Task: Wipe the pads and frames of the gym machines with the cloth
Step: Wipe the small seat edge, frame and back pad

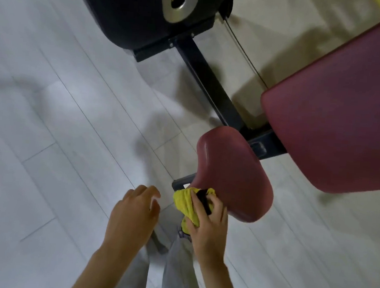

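A maroon seat pad [234, 172] sits low in the middle right, with a larger maroon back pad [336, 123] above it at the right. My right hand [207, 227] grips a yellow cloth [185, 203] at the seat pad's near left edge, fingers curled round the cloth and a small dark part under the pad. My left hand [133, 212] hovers just left of the cloth, fingers loosely bent, holding nothing. A dark steel frame bar [211, 86] runs from the seat toward the machine's housing.
A black weight-stack housing [135, 12] with a silver slot stands at the top centre. A thin cable [242, 45] runs down beside the frame bar. Pale plank flooring [49, 132] spreads to the left. My grey trouser legs [174, 267] show at the bottom.
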Action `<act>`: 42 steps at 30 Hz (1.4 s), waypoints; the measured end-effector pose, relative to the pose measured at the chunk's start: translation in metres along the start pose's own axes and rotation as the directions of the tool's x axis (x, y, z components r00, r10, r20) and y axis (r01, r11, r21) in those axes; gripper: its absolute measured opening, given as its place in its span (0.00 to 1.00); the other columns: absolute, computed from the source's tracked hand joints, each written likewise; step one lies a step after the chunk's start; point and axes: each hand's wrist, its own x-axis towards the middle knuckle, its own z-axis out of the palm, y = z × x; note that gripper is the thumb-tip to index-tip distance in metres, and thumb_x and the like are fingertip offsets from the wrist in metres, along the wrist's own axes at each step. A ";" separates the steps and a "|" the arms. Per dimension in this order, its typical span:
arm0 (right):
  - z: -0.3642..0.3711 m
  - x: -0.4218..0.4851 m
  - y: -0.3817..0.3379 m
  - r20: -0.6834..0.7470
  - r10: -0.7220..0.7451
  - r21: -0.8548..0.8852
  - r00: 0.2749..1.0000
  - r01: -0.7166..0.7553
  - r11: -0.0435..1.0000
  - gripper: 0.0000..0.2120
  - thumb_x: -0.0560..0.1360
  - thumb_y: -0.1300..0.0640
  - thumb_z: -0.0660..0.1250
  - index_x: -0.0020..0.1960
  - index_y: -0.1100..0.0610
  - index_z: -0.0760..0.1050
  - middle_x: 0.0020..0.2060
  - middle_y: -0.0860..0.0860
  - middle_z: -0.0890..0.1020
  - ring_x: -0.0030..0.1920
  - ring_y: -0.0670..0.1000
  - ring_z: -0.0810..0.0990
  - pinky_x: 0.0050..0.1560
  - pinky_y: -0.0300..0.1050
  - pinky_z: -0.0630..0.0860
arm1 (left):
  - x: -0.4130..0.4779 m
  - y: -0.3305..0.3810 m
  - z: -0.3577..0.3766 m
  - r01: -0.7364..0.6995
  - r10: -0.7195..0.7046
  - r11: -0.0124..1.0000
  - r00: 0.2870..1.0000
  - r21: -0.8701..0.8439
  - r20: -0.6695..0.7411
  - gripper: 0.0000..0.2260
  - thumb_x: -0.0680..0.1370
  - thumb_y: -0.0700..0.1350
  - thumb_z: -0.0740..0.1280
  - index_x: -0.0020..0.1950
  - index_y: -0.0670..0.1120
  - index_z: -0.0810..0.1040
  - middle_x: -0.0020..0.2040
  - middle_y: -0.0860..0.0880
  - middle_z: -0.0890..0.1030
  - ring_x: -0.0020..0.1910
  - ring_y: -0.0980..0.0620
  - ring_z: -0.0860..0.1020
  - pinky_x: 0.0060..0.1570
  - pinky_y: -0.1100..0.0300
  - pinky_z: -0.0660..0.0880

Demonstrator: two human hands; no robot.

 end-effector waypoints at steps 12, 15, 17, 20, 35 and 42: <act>-0.001 0.128 0.033 -0.161 0.164 0.034 0.973 -0.161 0.986 0.19 0.71 0.58 0.72 0.62 0.52 0.79 0.64 0.53 0.74 0.61 0.58 0.73 0.57 0.55 0.71 | 0.042 0.026 0.019 0.037 -0.040 0.998 0.998 -0.051 -0.053 0.09 0.82 0.44 0.64 0.60 0.53 0.80 0.57 0.56 0.81 0.53 0.55 0.77 0.47 0.62 0.67; -0.002 0.205 0.056 -0.213 0.293 0.192 0.932 -0.254 0.948 0.15 0.75 0.65 0.69 0.62 0.59 0.79 0.66 0.58 0.73 0.65 0.61 0.74 0.66 0.61 0.73 | 0.056 0.038 0.024 0.011 -0.015 0.998 0.998 -0.061 -0.065 0.09 0.83 0.45 0.64 0.61 0.52 0.80 0.58 0.56 0.81 0.53 0.56 0.77 0.48 0.65 0.67; -0.002 0.220 0.061 -0.159 0.242 0.254 0.957 -0.197 0.947 0.15 0.77 0.65 0.67 0.63 0.59 0.78 0.71 0.57 0.71 0.69 0.59 0.73 0.70 0.57 0.73 | 0.065 0.044 0.027 0.009 -0.014 0.997 0.998 -0.072 -0.069 0.09 0.82 0.44 0.65 0.60 0.52 0.81 0.57 0.56 0.81 0.53 0.56 0.77 0.48 0.64 0.68; -0.009 0.170 0.052 -0.096 0.146 0.274 0.985 -0.115 0.955 0.17 0.75 0.60 0.69 0.64 0.54 0.78 0.75 0.48 0.70 0.69 0.51 0.74 0.65 0.45 0.72 | 0.074 0.053 0.030 0.029 -0.037 0.994 0.997 -0.103 -0.072 0.09 0.81 0.42 0.65 0.57 0.53 0.81 0.53 0.56 0.81 0.53 0.54 0.77 0.47 0.59 0.71; -0.006 0.258 0.062 -0.121 0.248 0.309 0.961 -0.200 0.930 0.20 0.76 0.62 0.69 0.67 0.53 0.79 0.70 0.51 0.75 0.68 0.54 0.77 0.65 0.55 0.77 | 0.099 0.069 0.037 0.025 -0.032 0.996 0.996 -0.087 -0.078 0.09 0.81 0.43 0.65 0.56 0.55 0.80 0.53 0.60 0.80 0.54 0.56 0.77 0.47 0.59 0.69; -0.009 0.118 0.049 -0.101 0.133 0.324 0.986 -0.094 0.941 0.23 0.72 0.62 0.77 0.66 0.53 0.79 0.76 0.48 0.72 0.70 0.50 0.76 0.64 0.42 0.76 | 0.096 0.078 0.029 0.009 -0.013 0.998 0.998 -0.062 -0.057 0.09 0.81 0.42 0.65 0.56 0.54 0.81 0.52 0.58 0.81 0.52 0.56 0.77 0.45 0.62 0.69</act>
